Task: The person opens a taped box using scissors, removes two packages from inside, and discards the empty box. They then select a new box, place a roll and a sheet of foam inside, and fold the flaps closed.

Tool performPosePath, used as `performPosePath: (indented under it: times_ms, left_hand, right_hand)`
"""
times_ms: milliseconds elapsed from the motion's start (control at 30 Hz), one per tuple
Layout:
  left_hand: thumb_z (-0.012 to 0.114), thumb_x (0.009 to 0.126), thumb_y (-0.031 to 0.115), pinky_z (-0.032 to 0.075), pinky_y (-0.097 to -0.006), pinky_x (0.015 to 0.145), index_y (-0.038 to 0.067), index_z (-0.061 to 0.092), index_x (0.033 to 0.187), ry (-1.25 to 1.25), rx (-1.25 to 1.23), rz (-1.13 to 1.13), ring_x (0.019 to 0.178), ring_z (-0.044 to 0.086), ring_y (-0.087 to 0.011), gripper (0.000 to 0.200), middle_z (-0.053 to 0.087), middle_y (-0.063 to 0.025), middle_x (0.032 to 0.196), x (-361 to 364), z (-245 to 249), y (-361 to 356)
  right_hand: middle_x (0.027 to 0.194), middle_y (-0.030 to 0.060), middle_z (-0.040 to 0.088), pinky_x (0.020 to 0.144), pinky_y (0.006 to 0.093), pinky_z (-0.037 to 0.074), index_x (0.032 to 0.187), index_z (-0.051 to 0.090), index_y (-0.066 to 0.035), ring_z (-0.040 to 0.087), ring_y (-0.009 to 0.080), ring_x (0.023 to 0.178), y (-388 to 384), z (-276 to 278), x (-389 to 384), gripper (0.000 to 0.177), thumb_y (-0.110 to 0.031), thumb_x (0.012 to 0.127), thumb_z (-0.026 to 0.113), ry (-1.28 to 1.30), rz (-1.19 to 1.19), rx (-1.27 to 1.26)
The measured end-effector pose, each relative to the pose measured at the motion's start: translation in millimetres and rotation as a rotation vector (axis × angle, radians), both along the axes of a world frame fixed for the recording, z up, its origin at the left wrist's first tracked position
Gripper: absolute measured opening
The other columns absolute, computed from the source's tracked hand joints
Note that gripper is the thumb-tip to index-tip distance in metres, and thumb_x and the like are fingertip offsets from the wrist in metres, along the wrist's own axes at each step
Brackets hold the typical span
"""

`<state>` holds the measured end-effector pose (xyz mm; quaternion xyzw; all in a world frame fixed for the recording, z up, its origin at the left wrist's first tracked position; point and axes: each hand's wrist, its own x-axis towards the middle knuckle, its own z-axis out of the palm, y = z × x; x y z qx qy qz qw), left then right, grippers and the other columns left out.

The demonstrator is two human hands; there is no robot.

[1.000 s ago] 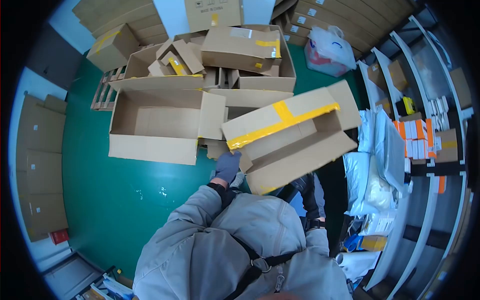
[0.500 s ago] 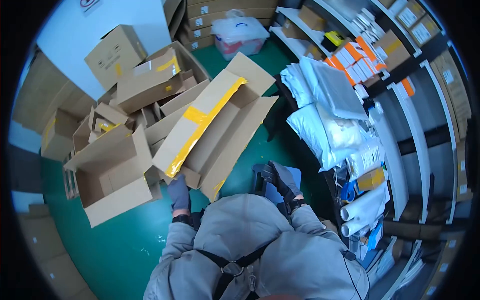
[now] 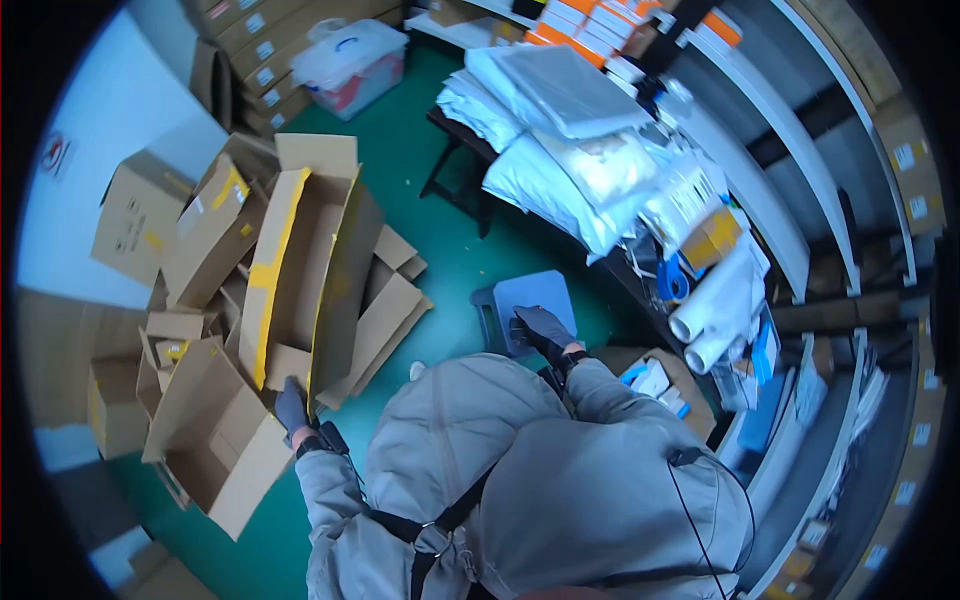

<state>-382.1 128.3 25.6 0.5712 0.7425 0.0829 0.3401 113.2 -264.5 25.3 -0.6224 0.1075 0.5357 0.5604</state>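
Note:
My left hand [image 3: 291, 408], in a dark grey glove, is closed on the near end of a long open cardboard box [image 3: 312, 255] edged with yellow tape. The box leans over a heap of other cartons, its open side facing up. Just below that hand lies a wider open cardboard box [image 3: 215, 440], tilted on its side. My right hand [image 3: 545, 330], gloved too, hangs with fingers loosely apart over a blue-grey plastic stool [image 3: 535, 290] on the floor. Nothing shows in its fingers.
Flattened cardboard [image 3: 385, 320] lies right of the long box. A dark table [image 3: 455, 135] carries plastic-wrapped packages [image 3: 560, 90] and white rolls [image 3: 705, 340]. Shelves [image 3: 770, 120] line the right side. A clear lidded bin [image 3: 350, 70] stands at the back, and an open carton [image 3: 680, 380] sits beside my right arm.
The view has turned right. The long box has swung to a steeper angle with my left hand at its near end, uncovering flattened cardboard beside it. My right hand stays by the stool.

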Motion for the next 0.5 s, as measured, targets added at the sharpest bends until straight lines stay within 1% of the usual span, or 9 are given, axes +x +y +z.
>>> performPosePath:
  times_ms: [33,100,167,233,300,367,400,467,500]
  left_hand:
    - [0.065,0.099,0.050,0.054,-0.0392,0.082,-0.008,0.076,0.105,-0.067,-0.034,0.035,0.087,0.069,-0.0271,0.060,0.075,-0.0155,0.090,-6.4,-13.5,5.6]
    - [0.063,0.103,0.053,0.052,-0.0355,0.080,-0.002,0.077,0.114,-0.401,0.050,0.157,0.089,0.066,-0.0187,0.058,0.075,-0.0086,0.100,-35.9,-70.1,15.5]
    - [0.069,0.104,0.039,0.054,-0.0379,0.079,0.000,0.075,0.119,-0.732,-0.099,0.370,0.090,0.067,-0.0182,0.043,0.074,-0.0075,0.103,-36.3,-53.3,-1.5]
    - [0.065,0.106,0.037,0.054,-0.0370,0.082,0.003,0.072,0.127,-0.594,-0.232,0.309,0.095,0.065,-0.0202,0.041,0.072,-0.0083,0.115,-48.8,-30.9,-12.1]
    - [0.062,0.108,0.039,0.054,-0.0375,0.082,0.007,0.069,0.123,-0.971,-0.340,0.435,0.095,0.066,-0.0229,0.036,0.071,-0.0059,0.113,-45.7,-17.4,-37.1]
    - [0.062,0.108,0.039,0.054,-0.0379,0.082,0.007,0.069,0.123,-0.917,-0.355,0.350,0.095,0.066,-0.0234,0.036,0.071,-0.0064,0.114,-50.0,-0.1,-42.4]
    - [0.062,0.108,0.039,0.054,-0.0382,0.083,0.008,0.068,0.123,-0.875,-0.352,0.292,0.096,0.066,-0.0239,0.036,0.071,-0.0069,0.114,-60.4,6.9,-45.0]
    - [0.062,0.107,0.040,0.054,-0.0388,0.083,0.008,0.068,0.123,-0.793,-0.344,0.183,0.096,0.066,-0.0250,0.036,0.071,-0.0080,0.114,-79.8,23.2,-52.0]
    - [0.061,0.107,0.040,0.054,-0.0391,0.083,0.008,0.068,0.123,-0.757,-0.342,0.131,0.097,0.066,-0.0255,0.036,0.071,-0.0085,0.114,-87.0,26.1,-56.0]
  right_hand:
    - [0.080,0.0016,0.059,0.056,0.0346,0.047,0.098,0.063,-0.011,0.057,0.0162,0.065,-9.1,-19.6,3.6,0.025,-0.032,0.110,0.059,0.017,-0.008,0.000]
    - [0.078,0.0021,0.059,0.055,0.0353,0.046,0.099,0.063,-0.011,0.056,0.0165,0.062,-37.1,-41.1,6.3,0.025,-0.034,0.108,0.062,0.049,-0.041,-0.004]
    - [0.075,0.0023,0.058,0.053,0.0354,0.046,0.098,0.064,-0.011,0.056,0.0171,0.060,-70.2,-43.5,0.0,0.026,-0.036,0.108,0.064,0.004,-0.075,-0.100]
    - [0.070,0.0026,0.056,0.051,0.0356,0.045,0.097,0.064,-0.010,0.055,0.0182,0.055,-92.4,-38.7,-11.7,0.029,-0.038,0.106,0.066,-0.072,-0.023,-0.276]
    - [0.069,0.0054,0.060,0.052,0.0374,0.047,0.092,0.066,-0.009,0.058,0.0206,0.055,-130.6,-60.9,-22.7,0.035,-0.041,0.106,0.065,-0.093,-0.062,-0.300]
    - [0.067,0.0112,0.067,0.054,0.0411,0.052,0.084,0.070,-0.006,0.066,0.0254,0.056,-176.6,-95.7,-45.0,0.048,-0.048,0.105,0.062,-0.137,-0.039,-0.342]
    - [0.067,0.0112,0.067,0.054,0.0411,0.052,0.084,0.070,-0.006,0.066,0.0254,0.056,-196.3,-114.0,-58.9,0.048,-0.048,0.105,0.062,-0.109,-0.041,-0.343]
    - [0.064,0.0088,0.064,0.051,0.0409,0.050,0.097,0.071,-0.007,0.062,0.0237,0.053,-223.2,-144.9,-79.9,0.038,-0.044,0.105,0.066,-0.220,-0.128,-0.272]
    - [0.064,0.0088,0.064,0.051,0.0409,0.050,0.097,0.071,-0.007,0.062,0.0237,0.053,-222.3,-125.9,-87.2,0.038,-0.044,0.105,0.066,-0.199,-0.125,-0.272]
